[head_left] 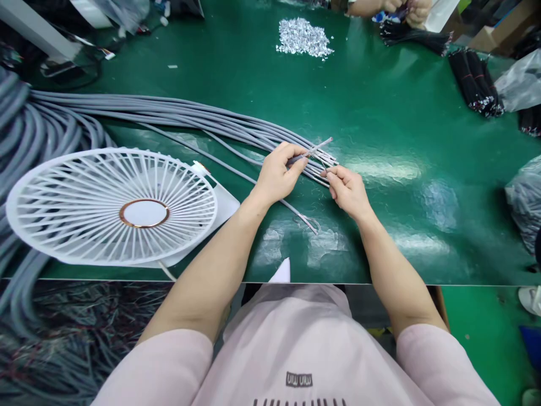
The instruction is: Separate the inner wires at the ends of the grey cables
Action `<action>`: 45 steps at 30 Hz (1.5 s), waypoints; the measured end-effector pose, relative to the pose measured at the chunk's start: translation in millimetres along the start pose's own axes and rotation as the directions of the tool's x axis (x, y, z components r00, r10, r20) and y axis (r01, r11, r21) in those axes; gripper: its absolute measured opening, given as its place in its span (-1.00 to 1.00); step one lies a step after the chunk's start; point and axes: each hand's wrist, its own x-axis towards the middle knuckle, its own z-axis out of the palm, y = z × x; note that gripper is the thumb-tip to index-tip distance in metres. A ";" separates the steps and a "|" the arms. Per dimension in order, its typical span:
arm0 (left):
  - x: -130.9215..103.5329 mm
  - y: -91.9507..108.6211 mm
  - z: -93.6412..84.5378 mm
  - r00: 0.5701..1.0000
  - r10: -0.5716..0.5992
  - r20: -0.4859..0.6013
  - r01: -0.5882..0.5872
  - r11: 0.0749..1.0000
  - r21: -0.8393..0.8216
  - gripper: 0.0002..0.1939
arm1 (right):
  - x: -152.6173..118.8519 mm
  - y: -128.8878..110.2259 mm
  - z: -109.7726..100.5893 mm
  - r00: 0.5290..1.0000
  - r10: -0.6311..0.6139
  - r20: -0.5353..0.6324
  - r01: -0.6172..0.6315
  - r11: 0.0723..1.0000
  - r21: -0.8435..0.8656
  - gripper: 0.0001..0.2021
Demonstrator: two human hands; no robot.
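Grey cables (pixel 190 115), white fan (pixel 143 213) alongside, silver scraps (pixel 303 38)

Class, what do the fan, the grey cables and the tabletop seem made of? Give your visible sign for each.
Fan: probably moulded plastic, smooth and white, with thin, regular ribs.
Grey cables: likely rubbery or plastic jackets, fairly smooth, bending in soft curves.
Tabletop: perhaps covered in vinyl or similar sheet, glossy green, showing rippled reflections.

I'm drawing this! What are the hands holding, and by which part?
The left hand holds a grey cable near its stripped end; the right hand seems to pinch a thin strand.
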 end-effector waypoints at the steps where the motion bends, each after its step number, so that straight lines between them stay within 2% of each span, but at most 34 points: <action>1: 0.1 -0.6 -0.2 1.000 0.026 -0.013 -0.026 1.000 0.017 -0.72 | -0.3 -0.2 0.4 1.000 -0.002 0.001 0.002 1.000 0.007 -0.74; 4: -0.1 -2.2 -0.2 0.999 0.052 -0.015 -0.051 0.997 0.061 -0.64 | -2.4 -2.4 4.7 1.000 -0.002 0.018 0.001 0.999 0.035 -0.73; 7: -0.6 -1.5 0.0 1.000 -0.015 -0.001 0.015 0.998 0.065 -0.59 | -3.9 -3.7 9.9 1.000 -0.001 0.030 0.000 0.999 0.053 -0.70; 13: 1.0 0.9 0.3 0.997 -0.064 -0.036 0.066 0.995 0.071 -0.61 | -1.5 -0.9 14.8 0.999 -0.012 0.037 0.010 0.999 0.039 -0.68; 20: 2.0 -0.3 2.6 0.994 -0.109 -0.009 0.109 0.990 0.095 -0.57 | -0.6 -0.2 19.3 0.999 -0.029 0.021 0.029 0.999 0.028 -0.67; 28: 1.9 -1.7 4.1 0.993 -0.121 0.005 0.120 0.988 0.095 -0.58 | 3.1 4.9 23.7 1.000 -0.026 0.011 0.025 0.999 0.045 -0.66; 45: 4.4 -3.0 4.4 0.989 -0.147 -0.007 0.147 0.988 0.043 -0.59 | 3.1 3.8 28.3 0.992 -0.108 -0.065 0.108 0.994 -0.004 -0.66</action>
